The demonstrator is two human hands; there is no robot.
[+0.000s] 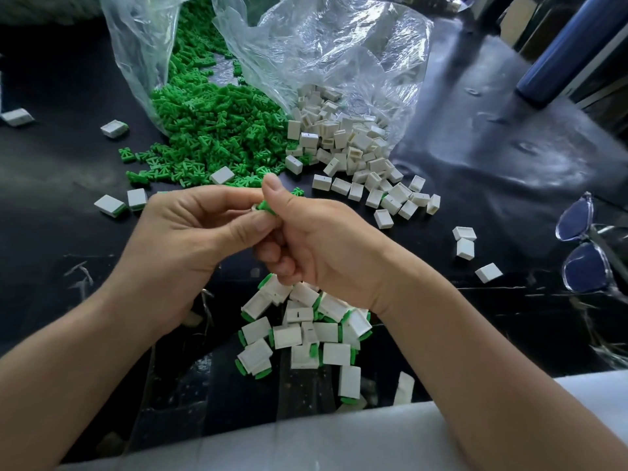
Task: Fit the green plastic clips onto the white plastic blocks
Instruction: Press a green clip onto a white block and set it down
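Together, left hand [190, 229] and right hand [316, 239], fingers curled, pinch one green clip [264, 206].

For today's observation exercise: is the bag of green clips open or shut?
Open. The clear bag gapes, and green clips spill from it onto the dark table.

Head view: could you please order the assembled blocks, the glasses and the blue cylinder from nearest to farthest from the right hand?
1. assembled blocks, just beneath the right hand.
2. glasses, to its right.
3. blue cylinder, far back right.
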